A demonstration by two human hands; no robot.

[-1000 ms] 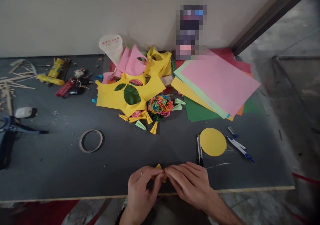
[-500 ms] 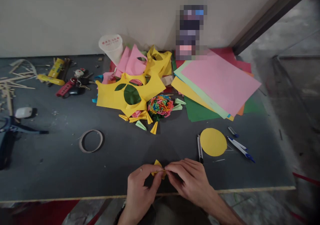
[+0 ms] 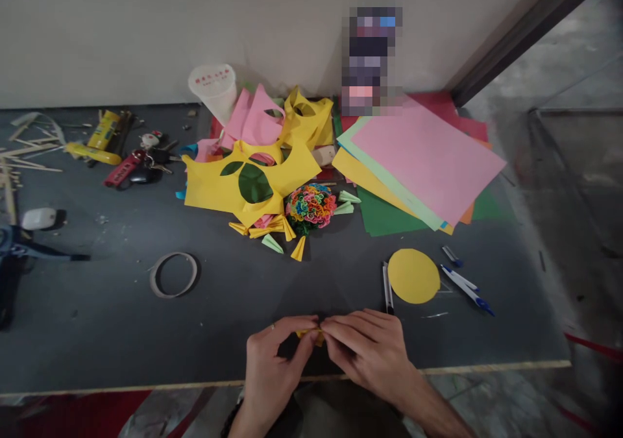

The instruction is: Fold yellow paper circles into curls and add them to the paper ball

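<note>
Between the fingertips of both hands, near the table's front edge, is a small folded piece of yellow paper [image 3: 318, 339]. My left hand [image 3: 278, 353] pinches it from the left with thumb and forefinger. From the right, my right hand [image 3: 366, 344] grips it with thumb and fingertips. Most of the paper is covered by the fingers, so its full shape is hidden. To the right of my right hand lie a utility knife [image 3: 387, 287] and a flat yellow paper circle [image 3: 414, 276].
A blue-and-white compass [image 3: 468, 290] lies right of the circle. Coloured paper sheets [image 3: 428, 156], cut yellow paper [image 3: 209, 185] and a multicoloured paper flower ball [image 3: 311, 206] sit farther back. A tape ring [image 3: 174, 274], keys [image 3: 158, 156] and a lidded cup [image 3: 214, 87] are leftward.
The yellow point of paper that stood up above my fingers is now folded down out of sight. Both hands stay in nearly the same place, still pinching the paper.
</note>
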